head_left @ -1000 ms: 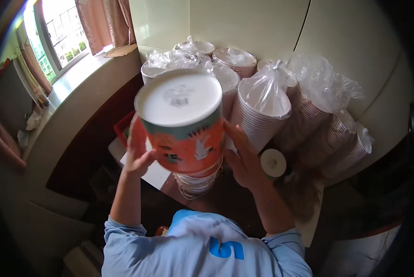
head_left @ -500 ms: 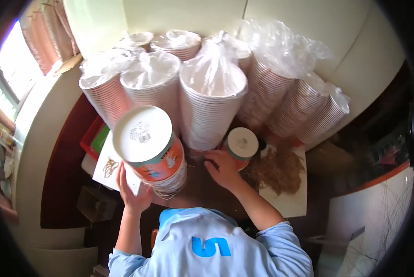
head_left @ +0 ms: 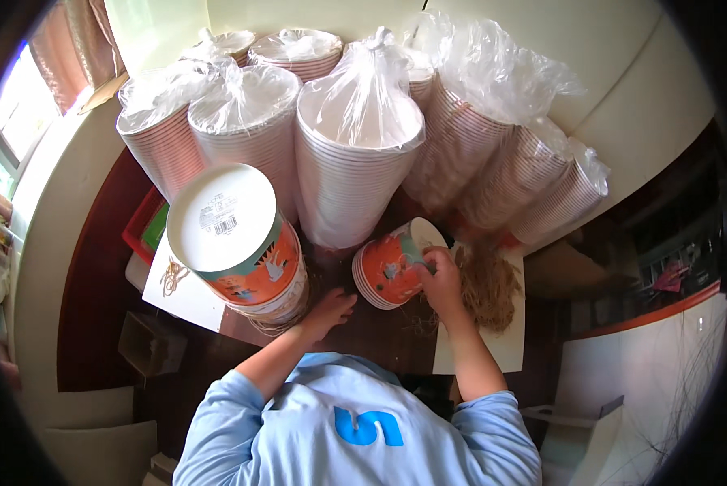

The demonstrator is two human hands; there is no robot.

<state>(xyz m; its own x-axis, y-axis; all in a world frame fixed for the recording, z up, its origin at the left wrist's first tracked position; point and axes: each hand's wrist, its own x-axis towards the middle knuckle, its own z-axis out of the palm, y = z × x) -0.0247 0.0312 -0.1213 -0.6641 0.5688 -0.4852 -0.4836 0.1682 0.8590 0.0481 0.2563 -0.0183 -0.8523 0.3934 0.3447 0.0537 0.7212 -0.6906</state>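
My right hand (head_left: pixel 442 285) grips a short stack of orange paper tubs (head_left: pixel 389 267) by its right side. The stack is upside down and leans left, with its white and teal base end up. Just left of it, low over the brown table (head_left: pixel 355 344), my left hand (head_left: pixel 329 312) has its fingers loosely bent and apart, with nothing visible in them. Close to that hand stands a taller upside-down stack of large tubs (head_left: pixel 258 263), orange and teal with a white base. String is wound around its lower part.
Several tall stacks of white tubs in clear plastic bags (head_left: pixel 359 178) line the back. A bundle of brown fibre strings (head_left: pixel 489 287) lies on a white board at the right. A small coil of string (head_left: pixel 171 278) rests on a white sheet at the left, near a red tray (head_left: pixel 145 225).
My left hand has left the large stack and moved right toward the small one. My right hand has shifted to the small stack's right side, and that stack now tilts.
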